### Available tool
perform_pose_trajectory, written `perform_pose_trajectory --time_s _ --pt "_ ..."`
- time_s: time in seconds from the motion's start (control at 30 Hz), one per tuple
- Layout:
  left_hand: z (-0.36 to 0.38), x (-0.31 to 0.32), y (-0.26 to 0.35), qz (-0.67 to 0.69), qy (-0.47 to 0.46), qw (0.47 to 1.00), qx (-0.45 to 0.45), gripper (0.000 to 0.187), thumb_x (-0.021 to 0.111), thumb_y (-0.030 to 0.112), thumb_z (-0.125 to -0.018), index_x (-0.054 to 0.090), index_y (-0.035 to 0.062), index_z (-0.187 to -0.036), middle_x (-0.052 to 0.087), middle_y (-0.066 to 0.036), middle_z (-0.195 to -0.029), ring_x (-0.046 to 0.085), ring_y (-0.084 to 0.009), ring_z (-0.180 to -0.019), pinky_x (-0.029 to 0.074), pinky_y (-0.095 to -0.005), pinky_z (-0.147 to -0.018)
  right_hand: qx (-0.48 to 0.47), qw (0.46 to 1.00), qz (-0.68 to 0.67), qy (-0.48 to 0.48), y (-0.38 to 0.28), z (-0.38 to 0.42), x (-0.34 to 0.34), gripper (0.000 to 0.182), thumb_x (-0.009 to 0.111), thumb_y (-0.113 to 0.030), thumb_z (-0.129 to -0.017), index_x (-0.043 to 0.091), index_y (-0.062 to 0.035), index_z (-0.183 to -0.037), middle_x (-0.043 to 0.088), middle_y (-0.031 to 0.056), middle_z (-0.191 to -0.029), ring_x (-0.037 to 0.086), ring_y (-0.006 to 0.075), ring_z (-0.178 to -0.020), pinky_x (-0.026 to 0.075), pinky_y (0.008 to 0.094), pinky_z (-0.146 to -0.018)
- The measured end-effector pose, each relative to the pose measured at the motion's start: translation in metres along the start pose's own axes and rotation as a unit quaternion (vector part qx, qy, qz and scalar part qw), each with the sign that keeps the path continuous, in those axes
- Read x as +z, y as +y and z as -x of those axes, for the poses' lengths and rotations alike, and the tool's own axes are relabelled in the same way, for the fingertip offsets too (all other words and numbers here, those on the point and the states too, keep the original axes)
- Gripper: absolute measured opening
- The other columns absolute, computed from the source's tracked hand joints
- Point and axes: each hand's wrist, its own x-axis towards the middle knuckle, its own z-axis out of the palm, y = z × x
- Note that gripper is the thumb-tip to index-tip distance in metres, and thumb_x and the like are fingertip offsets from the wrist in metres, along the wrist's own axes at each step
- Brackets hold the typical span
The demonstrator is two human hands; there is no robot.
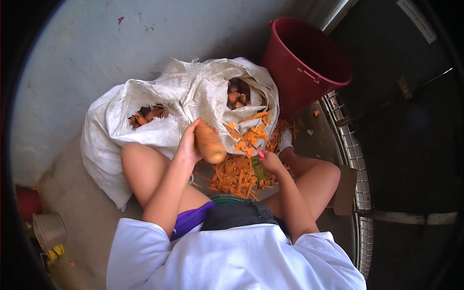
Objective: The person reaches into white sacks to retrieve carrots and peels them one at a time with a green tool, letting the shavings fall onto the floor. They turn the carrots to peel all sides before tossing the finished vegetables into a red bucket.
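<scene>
My left hand (pixel 188 142) grips a thick carrot (pixel 210 144), holding it up between my knees. My right hand (pixel 271 162) holds a peeler (pixel 259 166) with a green body and a pink tip, just right of the carrot and apart from it. Orange carrot peelings (pixel 237 175) lie heaped on the floor below both hands. A white woven sack (pixel 188 94) sits behind the carrot, with carrots showing through two openings (pixel 239 94).
A red bucket (pixel 309 65) stands at the back right by the wall. A metal grate (pixel 348 145) runs along the right. A small beige basket (pixel 48 229) sits at the lower left. My bare legs flank the peelings.
</scene>
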Motion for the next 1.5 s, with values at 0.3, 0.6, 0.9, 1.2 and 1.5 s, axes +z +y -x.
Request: perform_pose_trajectory --time_s 0.3,0.6,0.9,1.2,1.5 --pt "-0.015 -0.003 -0.041 -0.074 0.028 0.993 -0.088 0.043 0.036 0.037 -0.086 0.034 0.0026 -0.113 0.050 -0.017 -0.089 0.055 -0.0263 -0.077 0.050 -0.0382 -0.065 -0.042 0.921 -0.359 0.148 -0.023 -0.006 -0.005 0.032 0.053 -0.031 -0.080 0.055 -0.0012 -0.092 0.055 0.0028 -0.074 0.051 0.0135 -0.065 0.041 0.0273 -0.062" --pt "-0.023 0.012 -0.057 -0.078 -0.053 0.980 -0.176 0.041 0.029 0.034 -0.088 0.036 0.0041 -0.116 0.053 -0.017 -0.098 0.056 -0.0244 -0.081 0.051 -0.0361 -0.068 -0.024 0.656 -0.732 0.183 -0.047 -0.008 -0.054 0.031 0.046 -0.030 -0.086 0.050 -0.0022 -0.100 0.058 0.0079 -0.090 0.058 0.0171 -0.077 0.049 0.0308 -0.067" --pt "-0.019 0.011 -0.069 -0.065 0.001 0.988 -0.137 0.043 0.029 0.039 -0.088 0.042 0.0059 -0.112 0.054 -0.013 -0.097 0.055 -0.0256 -0.086 0.048 -0.0372 -0.075 -0.031 0.753 -0.639 0.155 -0.117 0.000 -0.051 0.022 0.048 -0.022 -0.086 0.050 0.0003 -0.090 0.054 0.0054 -0.071 0.054 0.0137 -0.057 0.045 0.0262 -0.049" --pt "-0.024 0.022 -0.065 -0.087 -0.041 0.986 -0.133 0.039 0.025 0.036 -0.090 0.046 0.0093 -0.107 0.057 -0.008 -0.096 0.057 -0.0194 -0.084 0.048 -0.0363 -0.073 -0.123 0.863 -0.412 0.267 -0.165 0.018 -0.033 0.015 0.045 -0.011 -0.086 0.052 0.0010 -0.081 0.051 0.0015 -0.062 0.045 0.0072 -0.053 0.039 0.0243 -0.048" --pt "-0.020 0.023 -0.065 -0.137 -0.067 0.977 -0.147 0.038 0.026 0.034 -0.090 0.047 0.0061 -0.105 0.056 -0.010 -0.092 0.058 -0.0198 -0.079 0.049 -0.0369 -0.069 -0.118 0.889 -0.254 0.363 -0.162 0.015 -0.027 0.017 0.048 -0.013 -0.083 0.053 0.0016 -0.077 0.050 0.0081 -0.058 0.044 0.0133 -0.051 0.038 0.0300 -0.050"
